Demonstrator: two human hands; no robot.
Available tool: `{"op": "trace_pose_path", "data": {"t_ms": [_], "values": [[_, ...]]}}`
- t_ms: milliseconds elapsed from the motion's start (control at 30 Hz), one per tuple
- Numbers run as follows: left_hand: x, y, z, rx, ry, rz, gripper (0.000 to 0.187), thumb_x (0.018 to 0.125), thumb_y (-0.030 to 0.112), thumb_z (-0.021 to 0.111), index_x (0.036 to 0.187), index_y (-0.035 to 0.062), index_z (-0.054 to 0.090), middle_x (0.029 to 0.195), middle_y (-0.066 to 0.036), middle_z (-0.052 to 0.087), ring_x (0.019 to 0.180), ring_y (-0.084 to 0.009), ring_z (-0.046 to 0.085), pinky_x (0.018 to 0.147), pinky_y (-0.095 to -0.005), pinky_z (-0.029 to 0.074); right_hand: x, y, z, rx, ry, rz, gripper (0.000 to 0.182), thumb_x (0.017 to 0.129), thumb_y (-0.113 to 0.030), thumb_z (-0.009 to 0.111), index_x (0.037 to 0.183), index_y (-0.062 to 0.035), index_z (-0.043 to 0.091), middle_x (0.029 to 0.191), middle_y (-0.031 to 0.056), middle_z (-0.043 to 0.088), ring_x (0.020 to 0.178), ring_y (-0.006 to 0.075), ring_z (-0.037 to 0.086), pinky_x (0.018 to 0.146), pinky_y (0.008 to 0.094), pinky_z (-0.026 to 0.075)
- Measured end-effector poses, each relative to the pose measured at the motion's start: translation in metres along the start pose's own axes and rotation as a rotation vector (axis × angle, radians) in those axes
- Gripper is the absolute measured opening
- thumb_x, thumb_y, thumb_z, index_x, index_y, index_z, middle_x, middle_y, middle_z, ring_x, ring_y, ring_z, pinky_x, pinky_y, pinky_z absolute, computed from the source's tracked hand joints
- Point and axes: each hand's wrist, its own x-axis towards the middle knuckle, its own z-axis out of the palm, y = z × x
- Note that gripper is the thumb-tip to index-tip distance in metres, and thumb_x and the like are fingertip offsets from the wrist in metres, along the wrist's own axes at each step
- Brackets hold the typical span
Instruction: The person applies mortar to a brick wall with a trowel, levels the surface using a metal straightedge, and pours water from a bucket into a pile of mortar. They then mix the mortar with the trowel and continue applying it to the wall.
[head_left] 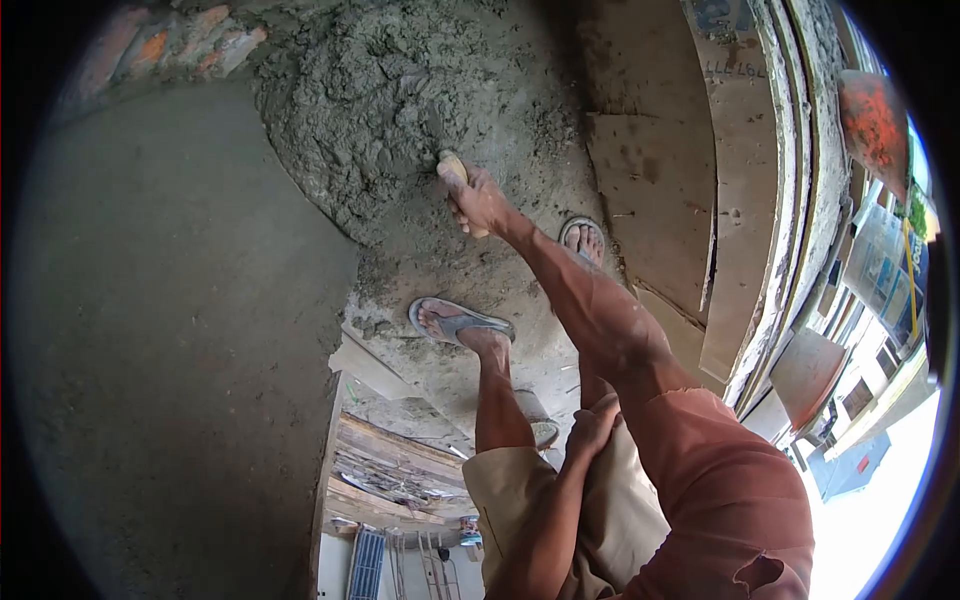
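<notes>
My right hand (482, 203) is closed around the light wooden handle of a trowel (452, 168). The metal end is hard to make out against a heap of wet grey mortar (370, 110), which lies just beyond the hand. My left hand (596, 424) rests by my knee, at the hem of my beige shorts (625, 470); its fingers look curled, with nothing visible in them. Along the heap's left edge runs a smooth grey cement surface (180, 300).
My sandalled feet, the left (460, 320) and the right (583, 242), stand on mortar-smeared ground. Flat brown boards (650, 180) line the right side. Broken bricks (170, 45) show at top left. Wooden planks (390, 450) and a blue rack (367, 560) lie lower down.
</notes>
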Motion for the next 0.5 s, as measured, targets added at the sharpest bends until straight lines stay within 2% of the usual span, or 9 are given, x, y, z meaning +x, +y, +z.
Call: {"op": "trace_pose_path", "data": {"t_ms": [67, 100, 133, 167, 233, 267, 333, 400, 500], "values": [[-0.002, 0.008, 0.004, -0.05, 0.068, -0.119, 0.059, 0.086, 0.059, 0.049, 0.132, 0.0233, 0.058, 0.127, -0.007, 0.063, 0.115, -0.0253, 0.059, 0.103, -0.0349, 0.038, -0.006, -0.025, 0.002, 0.001, -0.062, -0.056, 0.044, 0.094, -0.048, 0.056, 0.103, -0.0043, 0.052, 0.057, 0.0018, 0.046, 0.042, 0.0115, 0.046, 0.039, 0.0314, 0.038], [0.007, 0.001, 0.006, -0.053, 0.07, -0.11, 0.059, 0.086, 0.059, 0.049, 0.132, 0.0233, 0.058, 0.127, -0.007, 0.063, 0.115, -0.0253, 0.059, 0.103, -0.0349, 0.038, -0.014, -0.033, -0.001, -0.124, -0.058, -0.136, 0.043, 0.095, -0.047, 0.056, 0.103, -0.005, 0.05, 0.057, 0.0045, 0.049, 0.043, 0.0162, 0.05, 0.04, 0.0345, 0.041], [0.021, -0.016, 0.01, -0.124, 0.044, -0.022, 0.068, 0.082, 0.063, 0.051, 0.131, 0.0166, 0.058, 0.128, -0.012, 0.062, 0.118, -0.0275, 0.058, 0.104, -0.0346, 0.037, -0.021, -0.036, -0.002, -0.251, -0.058, -0.207, 0.042, 0.095, -0.046, 0.056, 0.103, -0.0057, 0.047, 0.057, 0.0071, 0.051, 0.044, 0.021, 0.054, 0.042, 0.0376, 0.043], [0.03, -0.028, 0.014, -0.194, 0.019, 0.064, 0.077, 0.079, 0.067, 0.054, 0.131, 0.0099, 0.059, 0.129, -0.017, 0.061, 0.121, -0.0298, 0.056, 0.105, -0.0343, 0.037, -0.021, -0.036, 0.0, -0.257, -0.065, -0.204, 0.042, 0.095, -0.046, 0.056, 0.103, -0.0057, 0.047, 0.057, 0.0071, 0.051, 0.044, 0.021, 0.054, 0.042, 0.0376, 0.043], [0.032, -0.031, 0.015, -0.189, 0.038, 0.029, 0.083, 0.077, 0.068, 0.055, 0.13, 0.0048, 0.057, 0.13, -0.02, 0.058, 0.122, -0.0312, 0.054, 0.106, -0.0349, 0.036, -0.016, -0.029, 0.002, -0.829, 0.348, -0.616, 0.039, 0.093, -0.044, 0.059, 0.1, -0.0087, 0.044, 0.065, 0.0144, 0.058, 0.057, 0.0376, 0.062, 0.052, 0.0451, 0.049], [0.033, -0.033, 0.016, -0.176, 0.053, -0.012, 0.09, 0.074, 0.07, 0.056, 0.13, -0.0002, 0.054, 0.131, -0.024, 0.056, 0.124, -0.0326, 0.053, 0.106, -0.0354, 0.036, -0.011, -0.029, -0.002, -0.83, 0.346, -0.62, 0.039, 0.093, -0.044, 0.059, 0.1, -0.0087, 0.044, 0.065, 0.0144, 0.058, 0.057, 0.0376, 0.062, 0.052, 0.0451, 0.049], [0.035, -0.032, 0.016, -0.151, 0.08, -0.089, 0.103, 0.069, 0.073, 0.059, 0.129, -0.0102, 0.05, 0.133, -0.031, 0.05, 0.128, -0.0355, 0.049, 0.107, -0.0365, 0.036, 0.0, -0.039, -0.023, -1.087, 0.432, -0.616, 0.037, 0.091, -0.038, 0.061, 0.105, -0.0095, 0.041, 0.074, 0.0199, 0.062, 0.073, 0.0469, 0.062, 0.062, 0.0529, 0.049], [0.04, -0.031, 0.014, -0.131, 0.109, -0.169, 0.117, 0.064, 0.077, 0.062, 0.128, -0.0203, 0.046, 0.135, -0.037, 0.045, 0.131, -0.0384, 0.045, 0.108, -0.0377, 0.035, -0.005, -0.059, -0.043, -1.207, 0.367, -0.554, 0.034, 0.091, -0.033, 0.061, 0.105, -0.0096, 0.041, 0.075, 0.0204, 0.063, 0.074, 0.045, 0.063, 0.063, 0.0536, 0.048], [0.045, -0.036, 0.016, -0.144, 0.085, -0.171, 0.121, 0.064, 0.078, 0.061, 0.13, -0.0216, 0.041, 0.137, -0.038, 0.043, 0.132, -0.0394, 0.044, 0.109, -0.0381, 0.034, -0.02, -0.075, -0.055, -1.066, 0.409, -0.49, 0.031, 0.091, -0.026, 0.061, 0.104, -0.007, 0.041, 0.081, 0.0229, 0.065, 0.076, 0.0462, 0.063, 0.066, 0.0542, 0.049]]}}
